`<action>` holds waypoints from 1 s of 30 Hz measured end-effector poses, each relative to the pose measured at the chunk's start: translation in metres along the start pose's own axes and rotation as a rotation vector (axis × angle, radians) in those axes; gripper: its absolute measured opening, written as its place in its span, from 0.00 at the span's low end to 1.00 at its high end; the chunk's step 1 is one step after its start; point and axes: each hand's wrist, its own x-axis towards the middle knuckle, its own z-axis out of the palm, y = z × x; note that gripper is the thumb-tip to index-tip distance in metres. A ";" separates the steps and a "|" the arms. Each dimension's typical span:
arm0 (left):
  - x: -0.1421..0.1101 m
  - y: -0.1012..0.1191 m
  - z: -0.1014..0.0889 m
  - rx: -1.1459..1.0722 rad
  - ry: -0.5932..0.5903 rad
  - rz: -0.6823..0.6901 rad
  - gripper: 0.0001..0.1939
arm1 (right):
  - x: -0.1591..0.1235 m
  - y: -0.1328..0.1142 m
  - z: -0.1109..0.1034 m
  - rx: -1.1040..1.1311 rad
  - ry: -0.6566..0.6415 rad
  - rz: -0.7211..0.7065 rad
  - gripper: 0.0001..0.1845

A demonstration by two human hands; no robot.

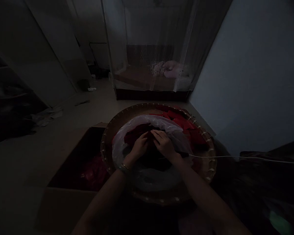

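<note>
My left hand [139, 146] and my right hand [164, 144] meet over an open, whitish plastic bag [122, 137]. Their fingers are closed on a dark red piece of material [150, 136], which looks like fabric; its shape is lost in the gloom. More dark red material [134, 133] lies in the bag, beside my left hand. Under my right wrist is a dark stick-like handle [183, 154] with a thin white cord [218, 156] running off to the right. A round woven bamboo tray [212, 163] bears the bag. Bright red pieces [182, 121] lie at its far right.
A cardboard box [66, 192] with red material [94, 174] inside stands left of the tray. A bed [137, 76] behind sheer netting is ahead, and a pale wall [254, 81] rises on the right. Papers [47, 116] lie on the floor at left. The room is very dark.
</note>
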 end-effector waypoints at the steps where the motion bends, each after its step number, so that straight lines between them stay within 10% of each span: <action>1: 0.000 -0.001 0.000 -0.008 0.003 -0.004 0.15 | 0.000 0.000 0.001 0.007 0.008 -0.003 0.20; 30: -0.002 0.007 -0.003 0.111 -0.044 -0.003 0.13 | -0.001 -0.008 -0.004 -0.068 -0.006 0.061 0.12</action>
